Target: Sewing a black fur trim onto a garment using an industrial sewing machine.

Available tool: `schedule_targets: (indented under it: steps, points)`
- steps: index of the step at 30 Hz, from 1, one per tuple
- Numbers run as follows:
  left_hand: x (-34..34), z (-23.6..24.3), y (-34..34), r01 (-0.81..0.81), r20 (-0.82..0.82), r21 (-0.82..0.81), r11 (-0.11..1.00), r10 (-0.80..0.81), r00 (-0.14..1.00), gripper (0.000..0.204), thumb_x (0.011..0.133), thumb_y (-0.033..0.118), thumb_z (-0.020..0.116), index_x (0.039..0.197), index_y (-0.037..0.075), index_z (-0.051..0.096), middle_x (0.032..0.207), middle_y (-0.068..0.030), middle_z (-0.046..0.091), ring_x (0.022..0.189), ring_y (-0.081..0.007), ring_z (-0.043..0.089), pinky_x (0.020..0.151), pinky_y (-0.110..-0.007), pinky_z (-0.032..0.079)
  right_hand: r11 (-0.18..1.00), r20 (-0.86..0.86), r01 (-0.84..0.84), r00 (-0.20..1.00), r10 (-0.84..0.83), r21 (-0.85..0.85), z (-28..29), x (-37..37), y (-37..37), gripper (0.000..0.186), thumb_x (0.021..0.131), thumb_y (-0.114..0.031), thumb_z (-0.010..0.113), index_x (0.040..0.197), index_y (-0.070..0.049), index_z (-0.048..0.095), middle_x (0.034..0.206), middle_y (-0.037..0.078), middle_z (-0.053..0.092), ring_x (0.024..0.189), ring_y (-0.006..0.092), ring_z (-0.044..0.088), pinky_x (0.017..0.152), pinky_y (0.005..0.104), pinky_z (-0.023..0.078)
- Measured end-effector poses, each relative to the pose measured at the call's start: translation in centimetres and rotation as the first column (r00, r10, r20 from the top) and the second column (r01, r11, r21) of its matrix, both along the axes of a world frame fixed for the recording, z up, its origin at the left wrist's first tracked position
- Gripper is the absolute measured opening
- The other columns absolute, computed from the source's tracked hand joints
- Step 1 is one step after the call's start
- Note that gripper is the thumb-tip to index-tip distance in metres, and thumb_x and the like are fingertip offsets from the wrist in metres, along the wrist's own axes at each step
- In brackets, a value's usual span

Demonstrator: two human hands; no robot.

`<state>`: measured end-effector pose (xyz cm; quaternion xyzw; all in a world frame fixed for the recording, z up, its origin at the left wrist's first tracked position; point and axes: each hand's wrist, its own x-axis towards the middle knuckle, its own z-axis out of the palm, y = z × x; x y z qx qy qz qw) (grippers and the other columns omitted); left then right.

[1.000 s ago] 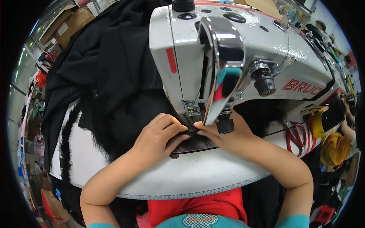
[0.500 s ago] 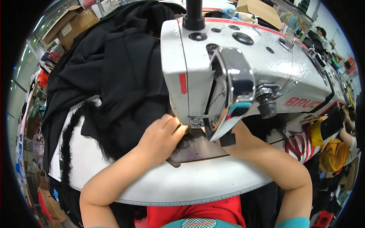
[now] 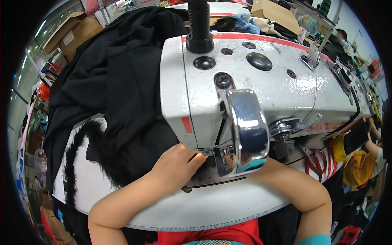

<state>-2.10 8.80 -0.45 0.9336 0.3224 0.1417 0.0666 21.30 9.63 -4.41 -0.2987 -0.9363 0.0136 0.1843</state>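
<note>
Black cloth (image 3: 132, 85) with fluffy black fur trim (image 3: 102, 157) lies at the left of a white sewing machine (image 3: 173, 94) and runs in toward its needle area. My left hand (image 3: 173, 167) is close beside the presser foot (image 3: 220, 157), fingers bent and pressed together on the edge of the black cloth. Behind the shiny chrome guard (image 3: 249, 122), my right hand (image 3: 261, 169) reaches in from the right. Only its wrist side shows; its fingers are hidden. The cloth directly under the presser foot is mostly covered by my hands and the machine.
The white table (image 3: 196, 210) has a curved front edge with a measuring tape along it. Red-handled scissors (image 3: 318, 163) lie at the right, near a yellow item (image 3: 339, 147). Cardboard boxes (image 3: 77, 34) stand at the back left. Another person's arm shows at the far right.
The view has shifted, so the machine head looks lower and nearer. My left fingers are less curled than before and stay beside the presser foot. My right hand remains behind the guard.
</note>
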Motion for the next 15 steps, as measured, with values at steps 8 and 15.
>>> schedule_targets:
  steps: [8, 15]
  points:
    - [-0.4, 2.1, -1.0, 0.193, -0.119, 0.098, 0.976, -0.181, 0.976, 0.035, 0.064, 0.01, 0.056, 0.095, -0.005, 0.057, 0.095, -0.0158, 0.053, 0.085, -0.0255, 0.053, 0.071, -0.033, 0.046, 0.996, 0.03, -0.064, 0.997, 0.066, -0.058, 1.5, -0.2, -1.0, 0.011, 0.069, -0.014, 0.059, 0.078, -0.01, 0.064, 0.081, 0.004, 0.06, 0.077, 0.021, 0.059, 0.06, 0.034, 0.048]
    - [0.3, 2.5, -1.7, 0.128, -0.1, 0.318, 0.939, -0.101, 0.99, 0.03, 0.064, 0.008, 0.057, 0.09, -0.006, 0.059, 0.089, -0.0123, 0.053, 0.082, -0.0228, 0.052, 0.07, -0.03, 0.046, 0.99, 0.054, -0.044, 0.997, 0.052, -0.134, 0.6, -0.6, -0.8, 0.01, 0.069, -0.015, 0.058, 0.073, -0.01, 0.065, 0.081, 0.003, 0.061, 0.083, 0.0209, 0.059, 0.066, 0.0348, 0.046]
